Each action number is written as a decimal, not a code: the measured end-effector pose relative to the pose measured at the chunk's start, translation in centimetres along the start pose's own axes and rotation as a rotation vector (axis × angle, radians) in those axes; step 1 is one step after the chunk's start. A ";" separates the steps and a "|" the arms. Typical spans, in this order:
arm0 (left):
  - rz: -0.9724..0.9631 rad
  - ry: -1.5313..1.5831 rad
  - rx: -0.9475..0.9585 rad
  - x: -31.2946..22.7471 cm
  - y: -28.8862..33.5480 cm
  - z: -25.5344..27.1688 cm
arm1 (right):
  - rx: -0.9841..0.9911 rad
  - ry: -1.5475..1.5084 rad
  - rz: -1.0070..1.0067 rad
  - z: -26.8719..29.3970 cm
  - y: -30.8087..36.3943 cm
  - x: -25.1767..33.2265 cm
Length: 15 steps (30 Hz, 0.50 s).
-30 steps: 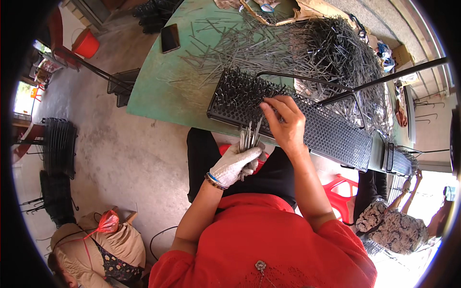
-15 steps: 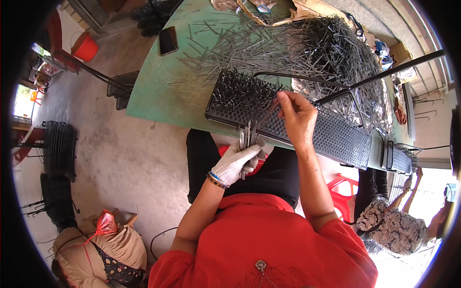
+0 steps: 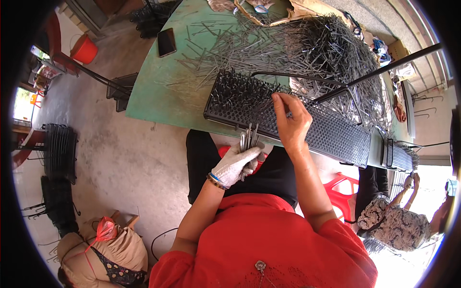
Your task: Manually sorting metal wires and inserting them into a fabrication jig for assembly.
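Observation:
My left hand (image 3: 235, 163), in a pale work glove, is closed round a bundle of thin grey metal strips (image 3: 249, 136) that point upward. It is just in front of the table edge. A long black perforated rack (image 3: 331, 137) lies along that edge, its left part crowded with upright dark strips (image 3: 240, 91). Over the rack, beside these standing strips, my bare right hand (image 3: 293, 120) has thumb and forefinger pinched together. What lies between its fingertips is too dark and small to make out.
A big heap of loose strips (image 3: 336, 53) covers the back of the green table (image 3: 153, 96). A phone (image 3: 167, 42) lies at the far left. A black metal frame (image 3: 374, 77) rises across the rack. Other people sit at lower left (image 3: 103, 254) and right (image 3: 398, 221).
My right hand has shifted slightly left and down, and the strip seen in its fingers before no longer shows clearly. My left hand keeps its bundle nearly in place.

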<state>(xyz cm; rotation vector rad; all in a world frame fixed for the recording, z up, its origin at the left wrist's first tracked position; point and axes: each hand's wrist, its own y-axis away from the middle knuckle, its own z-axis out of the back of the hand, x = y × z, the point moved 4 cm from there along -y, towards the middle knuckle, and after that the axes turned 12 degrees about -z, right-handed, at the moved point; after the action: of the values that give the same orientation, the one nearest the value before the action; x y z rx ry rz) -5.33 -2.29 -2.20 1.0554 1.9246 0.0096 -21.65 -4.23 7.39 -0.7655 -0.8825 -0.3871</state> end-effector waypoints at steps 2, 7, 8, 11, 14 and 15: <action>0.001 -0.001 0.007 0.1 0.0 0.0 | 0.021 0.002 0.075 -0.1 0.2 0.4; -0.008 0.007 0.029 0.5 -0.3 0.4 | 0.084 -0.029 0.150 -0.5 0.4 0.6; -0.009 0.015 0.035 0.6 -0.3 0.4 | 0.090 -0.031 0.166 -0.6 0.4 0.6; -0.007 0.020 0.038 0.5 -0.2 0.4 | 0.099 -0.009 0.165 -0.6 0.4 0.5; -0.007 0.012 0.028 0.5 -0.1 0.4 | 0.046 -0.002 0.060 -0.5 0.4 0.1; -0.010 0.008 0.020 0.5 -0.1 0.4 | 0.046 -0.002 0.060 -0.5 0.3 0.1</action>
<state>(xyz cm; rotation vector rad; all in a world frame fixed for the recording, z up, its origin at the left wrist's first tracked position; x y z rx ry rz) -5.23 -2.19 -2.80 1.0605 1.9404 -0.0117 -21.13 -4.38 7.09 -0.7480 -0.8652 -0.3124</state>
